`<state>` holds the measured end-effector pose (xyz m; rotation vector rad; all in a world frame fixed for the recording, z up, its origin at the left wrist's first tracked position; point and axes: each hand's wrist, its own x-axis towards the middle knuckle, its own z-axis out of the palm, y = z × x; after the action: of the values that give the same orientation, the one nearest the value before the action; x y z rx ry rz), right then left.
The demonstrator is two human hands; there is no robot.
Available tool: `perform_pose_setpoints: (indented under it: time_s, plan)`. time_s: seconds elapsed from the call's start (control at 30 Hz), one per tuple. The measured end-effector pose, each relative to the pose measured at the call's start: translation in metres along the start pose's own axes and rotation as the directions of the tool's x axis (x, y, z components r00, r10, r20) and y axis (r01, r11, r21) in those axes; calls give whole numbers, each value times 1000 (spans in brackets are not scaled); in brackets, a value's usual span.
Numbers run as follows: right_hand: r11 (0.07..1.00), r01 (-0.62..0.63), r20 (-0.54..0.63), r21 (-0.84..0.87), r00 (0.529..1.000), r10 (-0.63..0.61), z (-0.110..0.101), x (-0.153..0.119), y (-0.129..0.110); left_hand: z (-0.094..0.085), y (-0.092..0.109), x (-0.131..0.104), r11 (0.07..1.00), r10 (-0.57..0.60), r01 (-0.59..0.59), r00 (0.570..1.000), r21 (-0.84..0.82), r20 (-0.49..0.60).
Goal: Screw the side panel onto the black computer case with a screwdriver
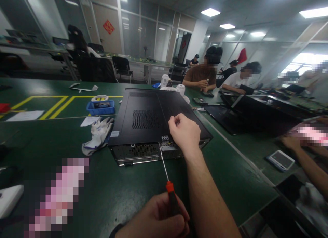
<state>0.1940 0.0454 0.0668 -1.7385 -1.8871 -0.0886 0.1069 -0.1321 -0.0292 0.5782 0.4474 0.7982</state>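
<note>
A black computer case (pixel 120 115) lies flat on the green table (pixel 138 183), its side with vents and metal slots facing me. My left hand (pixel 164 215), low in the picture, is wrapped round the handle of a screwdriver (pixel 169 188) with a red collar. The thin shaft points away from me, and its tip meets the case's near edge, beside the slots. My right hand (pixel 186 132) rests on the top panel near that edge, fingers curled together; whatever they might hold is hidden.
Left of the case are grey-white gloves (pixel 98 135), a blue bin (pixel 101 109) and a tape roll (pixel 99 98). White bottles (pixel 164 80) stand behind it. At the right are another black case (pixel 269 109), a small grey device (pixel 281 160) and another person's arms (pixel 307 162).
</note>
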Motion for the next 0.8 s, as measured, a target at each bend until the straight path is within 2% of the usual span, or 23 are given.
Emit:
perform_pose_setpoints:
  time_s: [0.13,0.27,0.5,0.7,0.8]
  plan:
    - [1000,13,-5,5,1000,-13,-1,0,0,-7,-10,3,997,34,-35,999,66,10]
    - [1000,10,-6,2,1000,-10,-2,0,0,-13,-13,4,997,50,-48,998,69,-40]
    - [1000,5,-7,5,1000,-5,-1,0,0,-5,-3,-2,1000,-5,6,1000,-26,22]
    - [1000,1,6,6,1000,-1,-2,-1,-1,-4,-4,0,994,81,-78,996,79,-29]
    - [1000,-4,11,11,1000,4,-3,-1,-1,-3,-4,1,992,70,-64,996,111,-59]
